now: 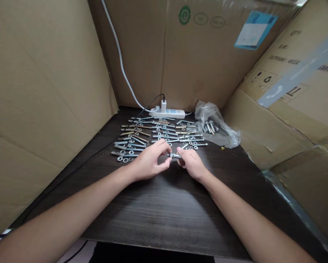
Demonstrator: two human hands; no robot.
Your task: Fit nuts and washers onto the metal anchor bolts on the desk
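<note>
My right hand [192, 162] is closed around the shank of a silver metal bolt [177, 156], held level just above the dark table. A hex nut [171, 155] sits on the bolt's left end. My left hand [153, 159] curls in from the left, with its thumb and fingertips at the nut. Beyond my hands, long bolts and sleeves [138, 139] lie in rows, some silver and some brassy. Loose nuts [131, 152] and washers [125, 160] are scattered among them. My hands hide part of the nearest row.
Behind the rows is a white power strip [174, 113] with a plugged-in adapter [163, 106]. A clear plastic bag [217, 124] with several assembled bolts [210, 127] lies at right. A black cable [89, 157] crosses the table's left side. Cardboard walls [142, 54] enclose three sides.
</note>
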